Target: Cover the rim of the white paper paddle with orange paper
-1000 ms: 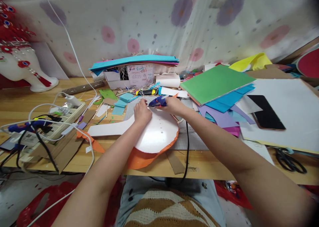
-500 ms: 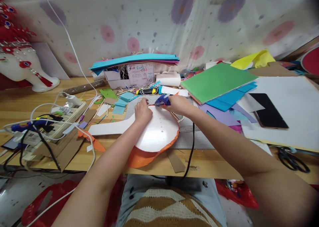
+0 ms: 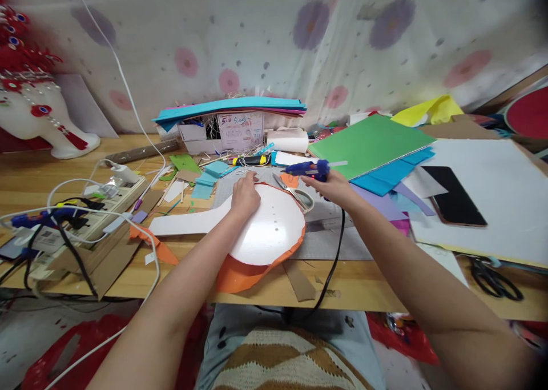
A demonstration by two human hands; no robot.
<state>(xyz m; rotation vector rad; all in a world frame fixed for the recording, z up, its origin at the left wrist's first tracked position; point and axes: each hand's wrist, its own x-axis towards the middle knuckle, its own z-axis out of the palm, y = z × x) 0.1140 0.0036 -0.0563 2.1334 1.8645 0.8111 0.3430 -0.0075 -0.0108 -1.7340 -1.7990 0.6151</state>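
Observation:
In the head view, a white fan-shaped board with a long flat handle lies on the table, and orange paper shows around its rim, folded over along the right edge. My left hand rests on the board's far left side, its fingers curled at the far edge; the fingertips are partly hidden. My right hand is closed around a blue hot glue gun, held up right of the board, with its nozzle pointing left. Scissors and an orange scrap lie beneath the glue gun, beside the board.
Green sheets, a black phone and a large white sheet lie at right. Black-handled scissors sit near the front edge. At left are a power strip, cables and a second glue gun.
My right hand has moved right with the glue gun, away from the board's far edge, uncovering the scissors. My left hand stays at about the same place on the board.

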